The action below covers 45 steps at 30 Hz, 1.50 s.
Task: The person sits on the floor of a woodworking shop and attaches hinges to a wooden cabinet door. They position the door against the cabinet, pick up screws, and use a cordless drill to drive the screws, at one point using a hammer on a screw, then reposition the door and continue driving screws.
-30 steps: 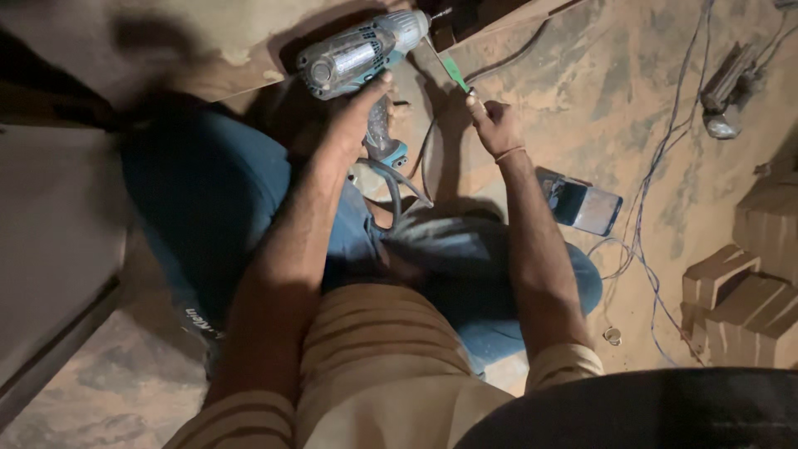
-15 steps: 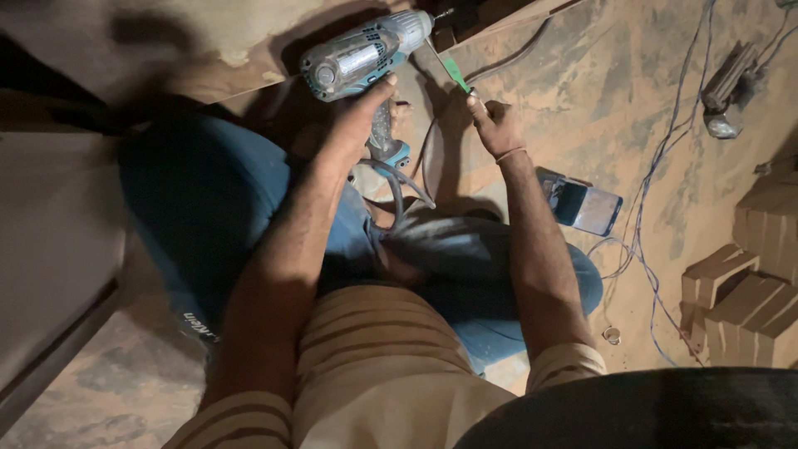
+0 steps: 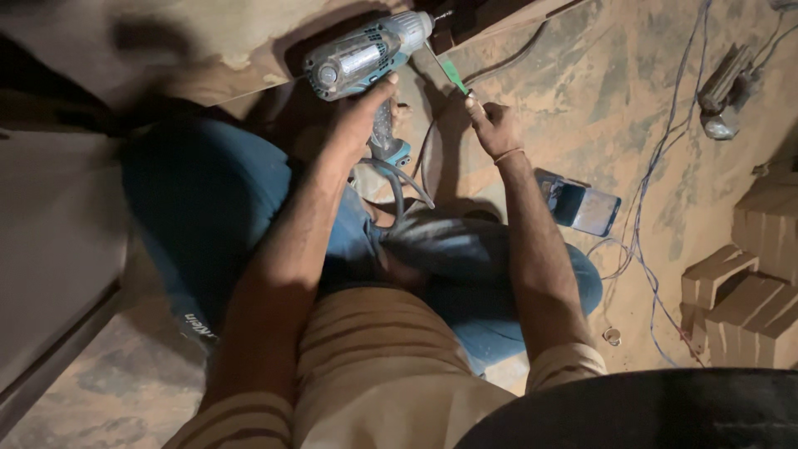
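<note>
Head view, dusty floor beside a wooden board.

- Left hand point(image 3: 366, 116): clenching around the grip of a teal and silver power drill point(image 3: 366, 54), which is lying nearly level, nose pointing toward the board's edge point(image 3: 249, 62) at the top of the floor.
- Right hand point(image 3: 492, 126): pinching a green-handled screwdriver point(image 3: 449, 73) in its fingertips, tip angling up toward the drill's chuck.
- Drill cord point(image 3: 399, 179): looping down over the person's blue-trousered knee.
- Phone point(image 3: 578, 204): lying flat on the floor just beside the right forearm.
- Blue wires point(image 3: 644, 191): trailing along the floor's right side, near stacked bricks point(image 3: 740, 291) at the right edge.

Handling judgement: the drill wants steadying square to the wood, cord kept away from the bit, screwdriver tip seated before turning.
</note>
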Each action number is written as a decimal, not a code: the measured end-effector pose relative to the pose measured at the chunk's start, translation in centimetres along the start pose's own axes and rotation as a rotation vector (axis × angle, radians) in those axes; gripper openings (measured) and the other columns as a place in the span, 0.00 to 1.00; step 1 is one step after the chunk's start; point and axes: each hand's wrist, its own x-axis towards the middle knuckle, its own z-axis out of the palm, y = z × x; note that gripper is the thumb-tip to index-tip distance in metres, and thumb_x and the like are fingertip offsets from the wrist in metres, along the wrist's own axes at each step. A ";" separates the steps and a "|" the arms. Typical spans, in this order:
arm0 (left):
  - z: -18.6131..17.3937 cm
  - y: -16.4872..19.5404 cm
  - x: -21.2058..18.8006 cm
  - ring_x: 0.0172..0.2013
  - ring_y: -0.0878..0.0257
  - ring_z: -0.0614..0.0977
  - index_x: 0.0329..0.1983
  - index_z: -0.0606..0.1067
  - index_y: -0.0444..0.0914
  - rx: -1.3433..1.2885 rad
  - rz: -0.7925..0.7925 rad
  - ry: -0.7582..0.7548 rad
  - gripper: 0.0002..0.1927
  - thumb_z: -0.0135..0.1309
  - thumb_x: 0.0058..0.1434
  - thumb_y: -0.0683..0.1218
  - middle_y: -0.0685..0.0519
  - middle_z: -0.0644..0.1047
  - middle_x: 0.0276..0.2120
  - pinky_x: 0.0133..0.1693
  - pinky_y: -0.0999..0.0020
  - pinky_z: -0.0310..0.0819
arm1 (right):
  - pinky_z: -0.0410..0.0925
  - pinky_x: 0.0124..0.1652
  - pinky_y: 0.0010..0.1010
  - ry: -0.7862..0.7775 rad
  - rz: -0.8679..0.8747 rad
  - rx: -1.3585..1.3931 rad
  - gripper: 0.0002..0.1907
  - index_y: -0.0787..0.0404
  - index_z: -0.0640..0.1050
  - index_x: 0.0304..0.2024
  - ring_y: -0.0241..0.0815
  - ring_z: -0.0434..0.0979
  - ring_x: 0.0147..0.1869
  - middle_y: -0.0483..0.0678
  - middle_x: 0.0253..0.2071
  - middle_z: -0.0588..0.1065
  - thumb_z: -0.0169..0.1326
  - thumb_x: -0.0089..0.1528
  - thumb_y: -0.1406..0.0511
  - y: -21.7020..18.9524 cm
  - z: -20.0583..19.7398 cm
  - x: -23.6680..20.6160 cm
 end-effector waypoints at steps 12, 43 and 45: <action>0.4 0.5 0.0 0.23 0.63 0.83 0.40 0.75 0.37 0.061 -0.017 0.014 0.14 0.62 0.63 0.52 0.53 0.77 0.22 0.25 0.68 0.77 | 0.62 0.26 0.40 -0.011 0.009 0.073 0.37 0.71 0.76 0.23 0.39 0.67 0.23 0.54 0.17 0.68 0.55 0.67 0.43 0.6 0.5 0.2; 1.8 0.7 -2.1 0.25 0.65 0.79 0.46 0.74 0.37 0.092 0.142 0.099 0.19 0.66 0.59 0.52 0.53 0.77 0.28 0.26 0.68 0.78 | 0.70 0.42 0.52 -0.273 0.139 -0.326 0.30 0.60 0.81 0.45 0.64 0.80 0.45 0.62 0.40 0.80 0.54 0.60 0.42 -4.5 0.5 -4.8; 1.7 1.3 -2.6 0.22 0.62 0.79 0.44 0.74 0.34 0.138 0.144 0.083 0.19 0.64 0.60 0.52 0.51 0.77 0.26 0.24 0.67 0.77 | 0.71 0.46 0.51 -0.368 0.228 -0.395 0.31 0.58 0.82 0.44 0.63 0.81 0.47 0.61 0.43 0.80 0.52 0.61 0.40 -4.3 1.0 -5.4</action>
